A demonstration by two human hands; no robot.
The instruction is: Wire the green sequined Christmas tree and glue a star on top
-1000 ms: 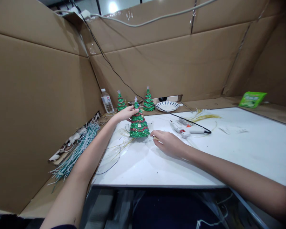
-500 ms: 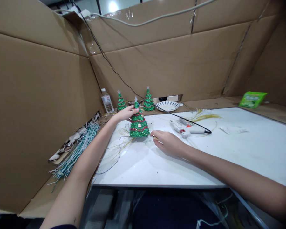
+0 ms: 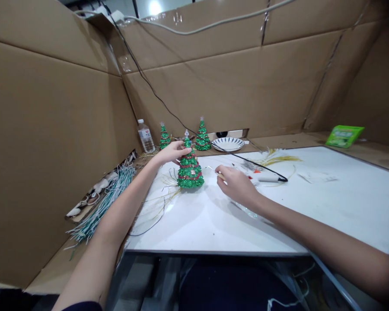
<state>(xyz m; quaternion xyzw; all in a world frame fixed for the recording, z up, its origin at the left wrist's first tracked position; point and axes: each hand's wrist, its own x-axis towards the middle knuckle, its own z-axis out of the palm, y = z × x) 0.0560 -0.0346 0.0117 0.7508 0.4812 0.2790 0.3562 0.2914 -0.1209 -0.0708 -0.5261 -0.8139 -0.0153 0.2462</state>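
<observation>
One tree (image 3: 190, 175) stood upright on the counter (image 3: 327, 211); we pinched its upper part in our left hand (image 3: 172, 152) and, near it, a tool (image 3: 221, 176) in our right hand (image 3: 238, 185).

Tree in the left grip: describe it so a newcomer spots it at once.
Find the white table in front of the cardboard wall. Toward its left side, the left grip holds the upper part of a green tree with red garland. Two similar trees stand behind; this one is nearest and the only one held.
</observation>
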